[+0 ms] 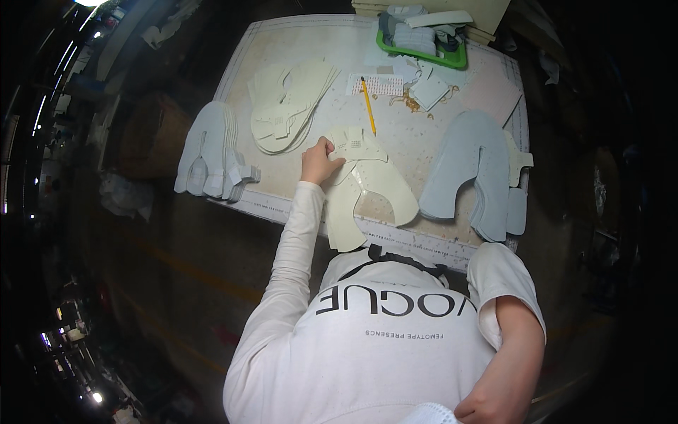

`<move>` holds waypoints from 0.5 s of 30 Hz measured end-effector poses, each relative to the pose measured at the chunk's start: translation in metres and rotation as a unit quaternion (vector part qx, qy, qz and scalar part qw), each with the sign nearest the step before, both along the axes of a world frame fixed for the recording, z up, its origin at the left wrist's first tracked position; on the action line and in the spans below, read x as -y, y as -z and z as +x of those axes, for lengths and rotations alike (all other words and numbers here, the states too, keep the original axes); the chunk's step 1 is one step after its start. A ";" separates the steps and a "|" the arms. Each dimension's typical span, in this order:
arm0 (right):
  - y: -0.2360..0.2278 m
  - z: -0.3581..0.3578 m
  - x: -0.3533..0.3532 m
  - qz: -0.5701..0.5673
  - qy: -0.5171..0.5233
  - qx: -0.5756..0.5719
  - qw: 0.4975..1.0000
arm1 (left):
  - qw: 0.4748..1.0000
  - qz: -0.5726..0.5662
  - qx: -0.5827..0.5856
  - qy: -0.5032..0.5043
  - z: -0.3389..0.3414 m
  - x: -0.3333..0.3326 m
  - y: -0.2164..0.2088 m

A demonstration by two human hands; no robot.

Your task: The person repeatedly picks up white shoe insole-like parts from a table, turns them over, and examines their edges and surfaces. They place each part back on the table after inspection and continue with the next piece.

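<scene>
My left hand (pixel 321 161) pinches the left edge of a cream shoe-upper piece (pixel 353 146) between thumb and fingers. Below that piece, and partly under it, spreads a curved cream shoe-upper piece (pixel 388 185) with two legs, one reaching over the table's near edge. My right forearm bends back toward my body, and my right hand (pixel 477 410) is at the lower edge, cut off by the frame, beside a bit of pale textured fabric (pixel 431 415). Its fingers are mostly hidden.
Stacks of grey-blue upper pieces (pixel 459 152) lie right, with another grey-blue stack (pixel 206 145) left. A cream stack (pixel 286 106) sits farther back. A yellow pencil (pixel 369 106), a printed card (pixel 378 85) and a green basket (pixel 455 59) of pieces are on the white table (pixel 244 53).
</scene>
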State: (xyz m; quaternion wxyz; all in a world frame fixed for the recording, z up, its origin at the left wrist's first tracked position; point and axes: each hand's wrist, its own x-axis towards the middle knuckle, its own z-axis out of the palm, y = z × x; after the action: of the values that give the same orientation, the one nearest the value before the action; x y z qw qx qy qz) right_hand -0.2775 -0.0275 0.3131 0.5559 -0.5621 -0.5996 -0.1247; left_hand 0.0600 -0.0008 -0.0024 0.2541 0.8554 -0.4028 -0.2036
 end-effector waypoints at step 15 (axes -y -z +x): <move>0.068 0.031 0.051 0.030 0.127 -0.182 0.975 | 0.800 -0.305 -0.506 -0.103 -0.072 -0.003 -0.083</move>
State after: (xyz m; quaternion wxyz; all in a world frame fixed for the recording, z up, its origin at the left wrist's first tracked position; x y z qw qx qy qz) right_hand -0.2465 -0.0783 0.2451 0.6520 -0.6300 -0.4078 -0.1080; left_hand -0.0122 0.0020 0.0807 0.6892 0.5455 -0.1680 -0.4465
